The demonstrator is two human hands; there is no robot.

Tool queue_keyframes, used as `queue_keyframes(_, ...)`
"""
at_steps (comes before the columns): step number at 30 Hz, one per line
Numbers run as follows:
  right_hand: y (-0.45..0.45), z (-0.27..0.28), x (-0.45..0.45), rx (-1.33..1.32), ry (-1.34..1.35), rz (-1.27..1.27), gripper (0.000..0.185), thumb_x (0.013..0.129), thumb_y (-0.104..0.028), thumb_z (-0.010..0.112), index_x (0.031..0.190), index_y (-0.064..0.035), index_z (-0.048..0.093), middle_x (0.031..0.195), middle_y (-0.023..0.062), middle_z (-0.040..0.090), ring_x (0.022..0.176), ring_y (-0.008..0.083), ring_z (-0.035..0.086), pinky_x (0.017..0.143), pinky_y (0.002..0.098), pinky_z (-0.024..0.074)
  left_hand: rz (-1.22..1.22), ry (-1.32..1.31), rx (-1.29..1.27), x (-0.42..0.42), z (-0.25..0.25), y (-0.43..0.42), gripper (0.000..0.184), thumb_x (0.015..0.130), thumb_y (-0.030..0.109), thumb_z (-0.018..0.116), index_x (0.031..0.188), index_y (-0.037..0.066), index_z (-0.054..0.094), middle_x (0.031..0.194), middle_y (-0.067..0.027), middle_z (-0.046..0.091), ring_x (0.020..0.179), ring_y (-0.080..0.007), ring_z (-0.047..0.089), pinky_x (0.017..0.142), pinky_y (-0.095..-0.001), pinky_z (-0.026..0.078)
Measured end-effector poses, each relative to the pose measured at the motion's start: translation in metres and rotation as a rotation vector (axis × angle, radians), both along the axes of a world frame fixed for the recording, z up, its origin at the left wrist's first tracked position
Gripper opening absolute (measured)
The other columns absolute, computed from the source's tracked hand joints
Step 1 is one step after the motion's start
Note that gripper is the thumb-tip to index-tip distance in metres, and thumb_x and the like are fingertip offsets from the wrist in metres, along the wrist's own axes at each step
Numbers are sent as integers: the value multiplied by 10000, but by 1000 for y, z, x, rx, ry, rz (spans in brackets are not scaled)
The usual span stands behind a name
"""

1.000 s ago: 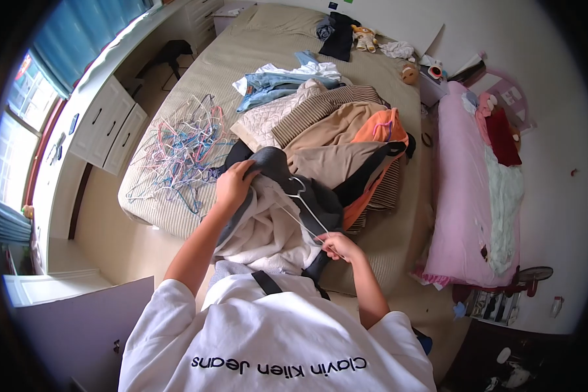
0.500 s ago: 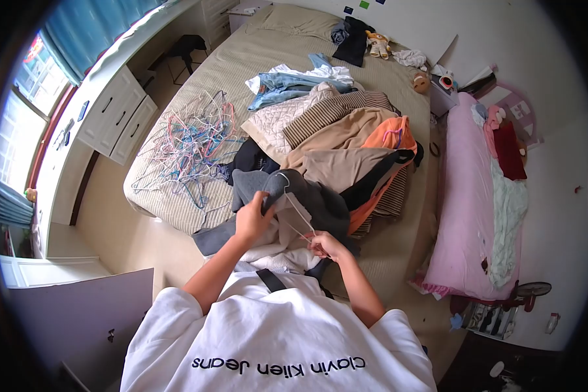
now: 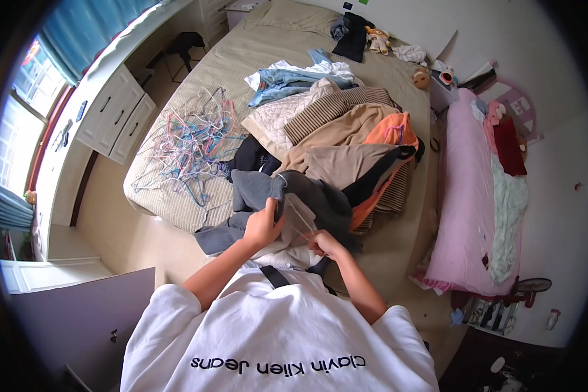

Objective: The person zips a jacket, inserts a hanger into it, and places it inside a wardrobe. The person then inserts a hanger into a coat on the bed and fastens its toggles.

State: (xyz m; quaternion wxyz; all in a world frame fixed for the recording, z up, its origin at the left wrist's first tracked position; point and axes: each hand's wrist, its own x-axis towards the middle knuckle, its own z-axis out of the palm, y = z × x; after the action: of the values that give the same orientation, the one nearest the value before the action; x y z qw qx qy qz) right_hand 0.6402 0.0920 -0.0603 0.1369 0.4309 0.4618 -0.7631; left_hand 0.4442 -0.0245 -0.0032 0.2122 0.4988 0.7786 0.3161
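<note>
A dark grey garment [image 3: 255, 188] hangs in front of me at the near edge of the bed, its lighter inside partly showing. My left hand [image 3: 264, 225] is closed on its grey edge, just below the hook of a white clothes hanger [image 3: 298, 213]. My right hand [image 3: 325, 244] pinches the hanger's lower right side, with the fingertips partly hidden. Part of the hanger lies across the garment's opening; the rest is hidden in the cloth. Behind the garment lies a heap of clothes, with a tan garment [image 3: 340, 162] and an orange one [image 3: 392, 132] nearest.
A tangle of hangers [image 3: 193, 144] covers the bed's [image 3: 170, 206] left side. Blue jeans [image 3: 287, 85] and a quilted pale jacket [image 3: 277, 119] lie farther back. To the right stands a pink-covered bed [image 3: 460, 196]; white drawers [image 3: 114, 111] are at left.
My left hand has shifted slightly right and down along the garment's edge, near the hanger hook. The right hand stays nearly in place on the hanger.
</note>
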Motion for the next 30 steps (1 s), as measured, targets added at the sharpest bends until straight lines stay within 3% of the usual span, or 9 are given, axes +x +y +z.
queue_keyframes(8,6,-12,25,258,167,-39,406,657,-20,479,1025,8,649,555,1,495,482,82,443,457,241,345,-308,-357,-91,-26,2,-22,550,756,112,604,1241,80,348,766,-127,613,648,-311,619,580,-379,494)
queue_keyframes(11,3,-23,24,383,214,-35,389,615,-15,486,970,28,639,584,10,509,504,86,453,472,237,361,-260,-338,1,-56,-14,-25,642,664,19,603,1261,101,383,940,-133,582,804,-304,614,652,-364,503)
queue_keyframes(13,-2,-31,27,472,219,5,412,590,-9,493,975,37,631,608,14,521,526,90,465,485,237,376,-96,147,261,-67,-12,-12,733,569,-34,607,1261,117,416,1146,-160,472,1047,-327,519,816,-398,471)
queue_keyframes(14,-1,-31,26,501,213,38,444,584,-7,498,1006,37,630,619,15,529,537,93,475,492,239,385,-91,240,289,-73,-3,-3,802,538,-30,633,1289,118,393,1290,-177,355,1219,-355,372,1002,-441,334)
queue_keyframes(17,-2,-24,21,451,217,39,521,590,8,504,1099,30,609,677,18,549,562,96,489,506,247,400,-453,408,-114,-92,-3,19,868,528,41,675,1335,98,360,1385,-134,311,1315,-339,267,1088,-478,160)
queue_keyframes(21,-5,-15,18,330,226,-28,516,617,-13,529,1126,45,588,748,49,584,584,105,515,539,252,420,-704,248,-461,-97,-28,39,359,605,120,659,961,96,625,983,-153,628,965,-328,580,817,-412,464)
queue_keyframes(24,-11,-23,23,336,171,-27,518,651,-18,564,1165,48,555,761,39,574,619,100,518,555,246,418,-652,288,-142,-91,-41,37,186,615,141,657,788,79,627,785,-160,642,764,-349,609,670,-418,489)
queue_keyframes(28,-20,-48,35,188,54,-25,538,705,-80,663,1213,19,514,853,40,581,701,96,524,606,236,434,-664,315,-327,-77,-37,36,167,641,180,644,775,79,646,787,-161,644,776,-336,618,694,-420,490)
queue_keyframes(30,-19,-43,37,362,175,-70,551,721,-135,702,1218,0,505,917,44,581,729,97,525,643,237,449,-655,328,-385,-76,-47,33,163,652,196,638,768,82,653,785,-158,645,774,-335,620,697,-420,492)
